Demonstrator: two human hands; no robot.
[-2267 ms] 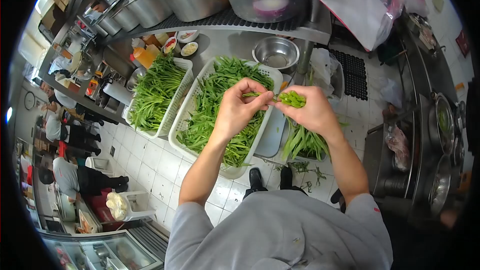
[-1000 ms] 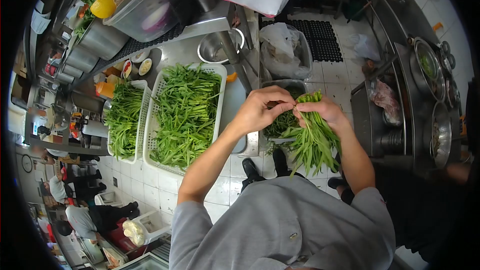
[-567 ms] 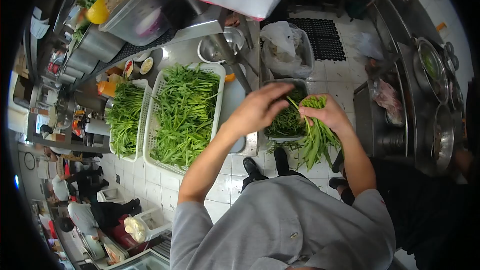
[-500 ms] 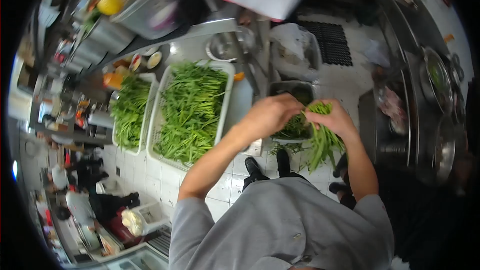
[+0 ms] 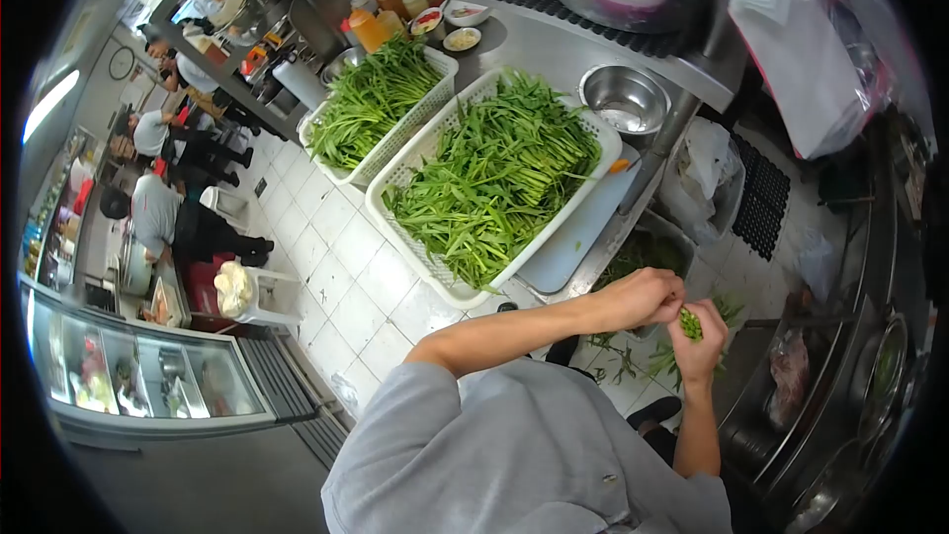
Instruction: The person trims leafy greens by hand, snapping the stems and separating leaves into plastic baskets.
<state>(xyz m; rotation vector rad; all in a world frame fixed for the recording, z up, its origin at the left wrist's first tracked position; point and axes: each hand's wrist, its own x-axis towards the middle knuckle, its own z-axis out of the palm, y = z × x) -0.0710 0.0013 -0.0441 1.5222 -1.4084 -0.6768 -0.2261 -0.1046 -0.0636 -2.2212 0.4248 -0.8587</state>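
Note:
My right hand [image 5: 698, 338] is wrapped round a bunch of leafy green stems [image 5: 691, 324], cut ends up and leaves hanging below. Beside it, my left hand [image 5: 641, 299] is closed near the stem tops; what its fingers hold, if anything, is hidden. A large white basket [image 5: 393, 233] with a pile of long greens [image 5: 499, 178] sits on the counter, and a smaller white basket [image 5: 442, 105] of greens is beyond it. Below my left hand is a grey bin [image 5: 682, 259] with green scraps.
A blue-grey cutting board [image 5: 568, 249] lies beside the large basket, near a steel bowl [image 5: 625, 101]. A shelf [image 5: 593, 38] with pots overhangs the counter. Pans [image 5: 883, 376] stand at the right. Several people are at the left, one in a black cap [image 5: 158, 218].
The view has turned, so the baskets appear further right and the fridge shows at lower left. Both hands appear lower and further right, with the bunch still in my right hand.

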